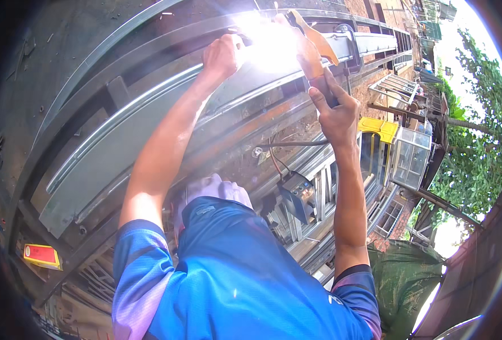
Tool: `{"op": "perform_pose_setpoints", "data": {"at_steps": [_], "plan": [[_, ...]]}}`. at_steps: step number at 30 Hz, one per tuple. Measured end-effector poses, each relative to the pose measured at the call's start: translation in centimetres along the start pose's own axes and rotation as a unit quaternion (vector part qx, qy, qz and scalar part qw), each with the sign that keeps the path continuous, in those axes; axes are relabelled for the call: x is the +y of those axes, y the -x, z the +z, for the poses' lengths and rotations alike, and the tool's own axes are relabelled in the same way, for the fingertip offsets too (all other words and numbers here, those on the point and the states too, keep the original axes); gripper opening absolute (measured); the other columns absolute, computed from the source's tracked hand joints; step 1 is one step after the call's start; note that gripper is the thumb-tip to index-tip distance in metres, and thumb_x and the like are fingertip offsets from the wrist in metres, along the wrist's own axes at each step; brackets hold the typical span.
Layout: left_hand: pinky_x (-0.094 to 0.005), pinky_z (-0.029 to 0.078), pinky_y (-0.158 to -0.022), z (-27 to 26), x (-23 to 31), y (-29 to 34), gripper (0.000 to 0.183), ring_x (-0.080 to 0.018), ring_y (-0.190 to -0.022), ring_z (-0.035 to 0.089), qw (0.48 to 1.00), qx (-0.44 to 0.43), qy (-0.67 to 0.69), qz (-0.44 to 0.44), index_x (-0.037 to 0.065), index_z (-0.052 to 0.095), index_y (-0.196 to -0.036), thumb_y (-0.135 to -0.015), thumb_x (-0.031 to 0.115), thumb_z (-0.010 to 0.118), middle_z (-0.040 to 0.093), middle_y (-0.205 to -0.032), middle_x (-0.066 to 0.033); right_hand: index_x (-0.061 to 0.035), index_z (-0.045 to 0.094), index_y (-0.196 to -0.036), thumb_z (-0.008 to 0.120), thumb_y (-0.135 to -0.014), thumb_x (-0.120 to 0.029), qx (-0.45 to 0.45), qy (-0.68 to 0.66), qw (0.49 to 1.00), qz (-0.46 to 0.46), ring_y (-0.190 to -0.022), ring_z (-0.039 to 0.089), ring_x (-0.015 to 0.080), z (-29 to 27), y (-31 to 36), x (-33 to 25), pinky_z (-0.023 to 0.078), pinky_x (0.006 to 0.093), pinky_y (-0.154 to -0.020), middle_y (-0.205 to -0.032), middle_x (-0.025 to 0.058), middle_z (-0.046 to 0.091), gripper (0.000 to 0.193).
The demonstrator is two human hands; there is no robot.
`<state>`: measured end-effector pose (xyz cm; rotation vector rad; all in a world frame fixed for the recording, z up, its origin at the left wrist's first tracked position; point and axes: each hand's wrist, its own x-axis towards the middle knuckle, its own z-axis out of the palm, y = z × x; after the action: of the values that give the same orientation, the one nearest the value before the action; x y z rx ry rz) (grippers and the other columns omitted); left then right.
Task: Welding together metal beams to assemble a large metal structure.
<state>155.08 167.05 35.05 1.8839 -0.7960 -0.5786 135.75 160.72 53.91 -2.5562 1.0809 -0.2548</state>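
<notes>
A blinding welding arc [268,42] flares at the top centre over the steel frame [149,48]. My right hand [340,110] is closed round the handle of an orange electrode holder [319,42], just right of the glare. The electrode itself is lost in the light. My left hand [222,56] is curled closed at the left edge of the glare, close to the frame. Whatever its fingers grip, if anything, is washed out. A grey metal panel [115,153] lies within the frame under my left forearm.
A dark clamp [353,48] sits on the frame right of the arc. A welding machine [297,195] with a cable stands below, beside stacked metal bars. A red and yellow box [42,256] rests at lower left. A yellow-framed cabinet [377,130] stands at right.
</notes>
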Motion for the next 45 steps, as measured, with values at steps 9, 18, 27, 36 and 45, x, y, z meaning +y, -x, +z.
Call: {"op": "perform_pose_setpoints", "data": {"at_steps": [9,18,27,36,45], "plan": [[-0.0430,0.050,-0.075,0.7,-0.4,-0.6,0.020,-0.0343,-0.084,0.067,0.999,-0.040,-0.003,-0.028,0.008,0.069,-0.088,-0.078,0.024,0.063,0.069,-0.083,-0.0159,-0.0016,0.060,-0.125,0.074,-0.083,-0.015,-0.013,0.023,1.000,-0.005,-0.088,0.067,0.0140,-0.3,0.0,-0.6,0.052,0.0278,-0.078,-0.100,0.0176,0.071,0.046],[-0.0413,0.050,-0.075,1.2,-0.6,-0.8,0.021,-0.0309,-0.083,0.067,1.000,-0.008,-0.005,-0.030,0.009,0.071,-0.086,-0.074,0.025,0.064,0.069,-0.079,-0.0125,-0.0004,0.059,-0.125,0.073,-0.082,-0.010,0.055,-0.029,0.996,-0.066,-0.087,0.071,0.0206,0.0,0.0,-0.2,0.054,0.0304,-0.073,-0.093,0.0203,0.071,0.046],[-0.0398,0.050,-0.074,0.7,-0.3,-0.9,0.020,-0.0294,-0.082,0.067,0.997,-0.048,0.001,-0.068,0.010,0.072,-0.085,-0.074,0.025,0.065,0.069,-0.079,-0.0121,0.0020,0.060,-0.124,0.074,-0.083,-0.011,0.029,-0.038,0.998,-0.039,-0.089,0.069,0.0162,-0.1,-0.1,-0.3,0.054,0.0284,-0.076,-0.097,0.0209,0.071,0.045],[-0.0400,0.051,-0.075,0.8,-0.3,-0.8,0.021,-0.0298,-0.082,0.067,0.998,-0.042,-0.006,-0.055,0.009,0.072,-0.084,-0.074,0.025,0.065,0.069,-0.080,-0.0128,0.0017,0.059,-0.125,0.074,-0.084,-0.015,0.006,-0.019,1.000,-0.019,-0.091,0.067,0.0148,-0.1,-0.1,-0.5,0.053,0.0274,-0.079,-0.101,0.0190,0.070,0.047],[-0.0428,0.051,-0.077,0.4,-0.4,-0.3,0.019,-0.0345,-0.087,0.066,0.999,-0.037,-0.020,-0.013,0.007,0.069,-0.094,-0.079,0.017,0.063,0.070,-0.086,-0.0156,0.0022,0.058,-0.126,0.074,-0.084,-0.014,-0.021,0.013,1.000,0.006,-0.089,0.065,0.0129,-0.2,-0.3,-0.4,0.052,0.0267,-0.080,-0.101,0.0167,0.071,0.048]]}}
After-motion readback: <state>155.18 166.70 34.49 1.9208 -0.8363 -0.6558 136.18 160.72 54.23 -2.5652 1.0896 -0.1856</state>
